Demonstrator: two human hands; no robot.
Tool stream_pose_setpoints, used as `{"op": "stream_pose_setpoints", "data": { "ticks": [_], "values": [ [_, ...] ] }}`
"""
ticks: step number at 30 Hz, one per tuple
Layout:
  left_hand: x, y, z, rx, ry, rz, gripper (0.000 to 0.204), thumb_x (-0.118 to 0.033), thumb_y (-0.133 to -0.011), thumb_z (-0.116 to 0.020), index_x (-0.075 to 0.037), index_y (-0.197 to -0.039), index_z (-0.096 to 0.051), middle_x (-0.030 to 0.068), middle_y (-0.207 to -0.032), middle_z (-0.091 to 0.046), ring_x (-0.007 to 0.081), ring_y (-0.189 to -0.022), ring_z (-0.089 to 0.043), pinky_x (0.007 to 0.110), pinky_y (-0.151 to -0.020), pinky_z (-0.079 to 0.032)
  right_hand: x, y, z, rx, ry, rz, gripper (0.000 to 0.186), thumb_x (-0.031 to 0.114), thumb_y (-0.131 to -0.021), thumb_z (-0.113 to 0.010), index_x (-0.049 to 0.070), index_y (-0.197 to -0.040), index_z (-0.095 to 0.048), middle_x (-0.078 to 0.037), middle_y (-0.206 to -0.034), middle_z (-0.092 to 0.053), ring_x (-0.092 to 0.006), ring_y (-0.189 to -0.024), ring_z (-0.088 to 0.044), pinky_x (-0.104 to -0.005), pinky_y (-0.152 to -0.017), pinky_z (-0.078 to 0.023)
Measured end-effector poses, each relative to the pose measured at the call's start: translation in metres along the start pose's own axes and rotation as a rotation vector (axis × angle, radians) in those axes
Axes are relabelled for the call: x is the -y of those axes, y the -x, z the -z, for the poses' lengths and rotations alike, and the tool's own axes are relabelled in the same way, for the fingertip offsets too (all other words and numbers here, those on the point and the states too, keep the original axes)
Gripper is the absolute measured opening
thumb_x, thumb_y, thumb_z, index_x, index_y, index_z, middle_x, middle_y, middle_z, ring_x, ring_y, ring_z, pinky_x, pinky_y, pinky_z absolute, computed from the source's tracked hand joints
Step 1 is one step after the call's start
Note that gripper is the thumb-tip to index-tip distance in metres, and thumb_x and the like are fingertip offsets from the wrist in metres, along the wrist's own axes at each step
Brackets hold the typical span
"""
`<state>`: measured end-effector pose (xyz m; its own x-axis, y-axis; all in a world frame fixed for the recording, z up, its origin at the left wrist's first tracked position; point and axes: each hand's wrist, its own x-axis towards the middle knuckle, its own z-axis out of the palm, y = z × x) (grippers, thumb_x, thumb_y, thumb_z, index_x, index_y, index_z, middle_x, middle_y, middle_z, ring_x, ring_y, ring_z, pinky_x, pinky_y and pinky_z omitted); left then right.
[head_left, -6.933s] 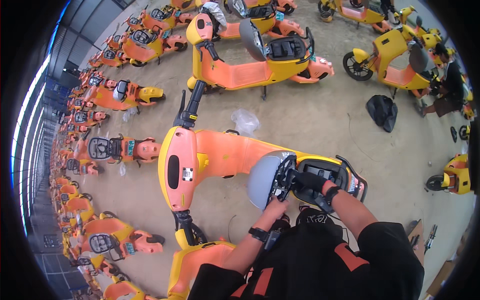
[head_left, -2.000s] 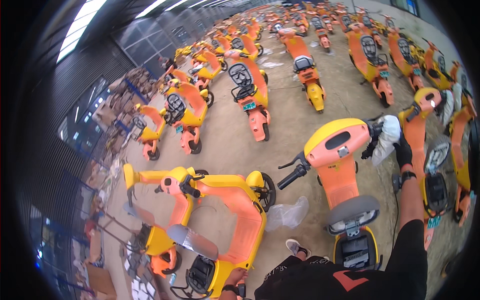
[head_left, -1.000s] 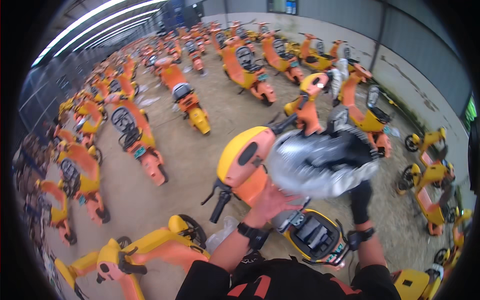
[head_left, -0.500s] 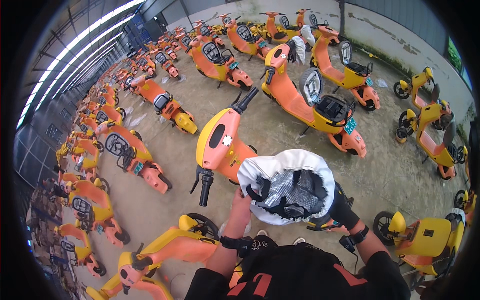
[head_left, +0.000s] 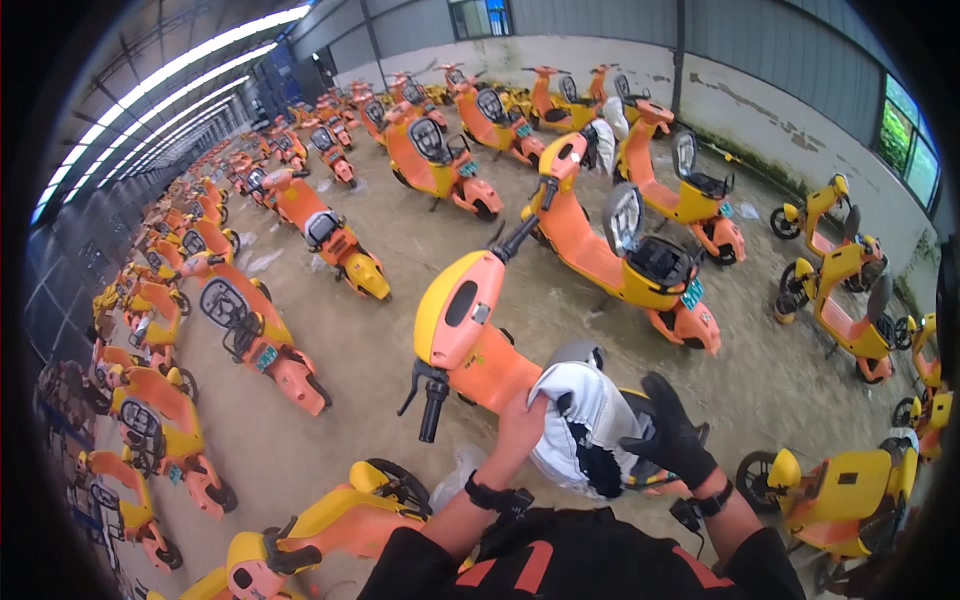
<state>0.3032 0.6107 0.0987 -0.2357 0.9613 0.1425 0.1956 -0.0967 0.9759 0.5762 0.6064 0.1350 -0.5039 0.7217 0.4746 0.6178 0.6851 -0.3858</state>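
Evidently, the step in hand is handling a crumpled white cloth cover with black patches (head_left: 590, 410), which sits over the rear half of an orange-and-yellow scooter with a smooth glossy body (head_left: 495, 375). As a judgement, the next move calls for the right grip to close on the loose edge, so that 2 hands share the cloth.

At the cover's 9 o'clock, the bare left hand (head_left: 522, 425) appears to pinch its edge, fingertips partly hidden. At 3 o'clock, the black-gloved right hand (head_left: 675, 440) has its grip wide apart, thumb well clear of the fingers; the thumb overlaps the cover's edge, but I cannot tell whether it presses the cloth.

Just behind the cover, at 12 o'clock, shows a rounded grey seat (head_left: 575, 352). Farther out, a clear crumpled plastic sheet (head_left: 455, 480) lies at 8 o'clock on the brownish concrete floor (head_left: 330, 420).
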Motion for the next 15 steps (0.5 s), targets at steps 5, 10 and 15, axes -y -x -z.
{"op": "stream_pose_setpoints", "data": {
  "ticks": [5,10,15],
  "values": [
    [-0.028,-0.006,0.002,0.246,-0.201,0.024,0.027,-0.023,-0.085,-0.058,0.004,-0.089,-0.062,0.0224,-0.077,-0.062,0.0335,-0.075,-0.063,0.037,-0.065,-0.047,0.053,-0.026,-0.026,0.098,0.159,0.060,0.094,0.049,-0.059,-0.078,0.007,-0.134,-0.042,-0.024,-0.140,-0.033,-0.0461,-0.130,-0.028,-0.0598,-0.105,-0.022],
    [-0.011,-0.026,0.011,0.412,-0.164,0.018,0.029,-0.024,-0.082,-0.061,0.005,-0.085,-0.062,0.0215,-0.073,-0.061,0.0303,-0.070,-0.061,0.037,-0.064,-0.046,0.065,-0.017,-0.054,0.092,0.405,-0.051,0.086,0.053,-0.066,-0.070,0.004,-0.132,-0.043,-0.025,-0.139,-0.034,-0.0470,-0.132,-0.027,-0.0648,-0.102,-0.020],
    [-0.034,-0.026,0.020,0.570,-0.458,-0.120,0.037,-0.031,-0.078,-0.067,0.004,-0.090,-0.062,0.0210,-0.080,-0.062,0.0369,-0.079,-0.061,0.040,-0.070,-0.047,0.063,-0.020,-0.072,-0.053,0.456,-0.107,0.071,0.031,-0.075,-0.067,-0.003,-0.131,-0.041,-0.027,-0.138,-0.037,-0.0474,-0.127,-0.035,-0.0581,-0.104,-0.025]
  ]
}}
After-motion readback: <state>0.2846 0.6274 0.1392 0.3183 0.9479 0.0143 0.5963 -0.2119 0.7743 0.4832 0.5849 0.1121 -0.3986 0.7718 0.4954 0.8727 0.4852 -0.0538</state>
